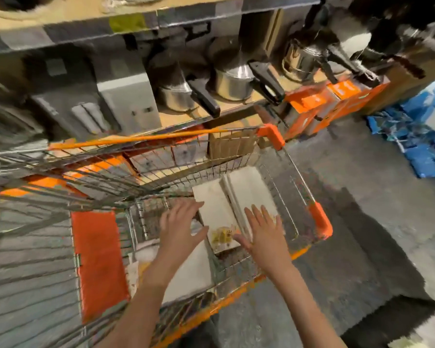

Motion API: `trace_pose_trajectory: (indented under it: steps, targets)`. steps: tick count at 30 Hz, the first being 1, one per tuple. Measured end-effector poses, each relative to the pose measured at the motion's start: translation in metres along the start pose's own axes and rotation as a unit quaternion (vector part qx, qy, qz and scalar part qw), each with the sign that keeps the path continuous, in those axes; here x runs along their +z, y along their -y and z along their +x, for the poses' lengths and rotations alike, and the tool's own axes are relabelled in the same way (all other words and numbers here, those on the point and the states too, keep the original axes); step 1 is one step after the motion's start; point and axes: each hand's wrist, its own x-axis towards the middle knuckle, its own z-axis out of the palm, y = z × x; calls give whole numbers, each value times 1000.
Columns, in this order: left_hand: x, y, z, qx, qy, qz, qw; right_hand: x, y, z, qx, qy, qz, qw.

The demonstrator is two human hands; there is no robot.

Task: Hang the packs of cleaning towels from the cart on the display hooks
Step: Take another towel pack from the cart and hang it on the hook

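Observation:
White packs of cleaning towels [219, 209] lie flat in the wire cart [320, 219] with orange trim; one pack has a yellow label at its near end. Another white pack [189, 275] lies lower in the basket, under my left forearm. My left hand [178, 227] hovers over the left edge of the top packs, fingers spread and holding nothing. My right hand [264, 234] is spread flat on the right pack [249, 187], palm down. No display hooks show in this view.
A shelf [211, 114] beyond the cart carries steel pots with black handles [234, 81] and grey boxes. Orange boxes [324, 106] sit to the right, blue packets [422, 136] lie on the grey floor at far right. An orange flap [98, 262] covers the cart's near left.

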Motion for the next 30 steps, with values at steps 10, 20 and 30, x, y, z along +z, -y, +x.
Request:
trace_pose_trajectory:
  steps: [10, 20, 30]
  targets:
    - [97, 54, 91, -101, 60, -37, 992, 47, -17, 120, -69, 5, -5, 998]
    - [165, 96, 153, -146, 66, -48, 986, 79, -28, 157, -57, 22, 92, 994]
    - [201, 108, 165, -240, 93, -161, 953, 82, -26, 158, -76, 28, 103, 991]
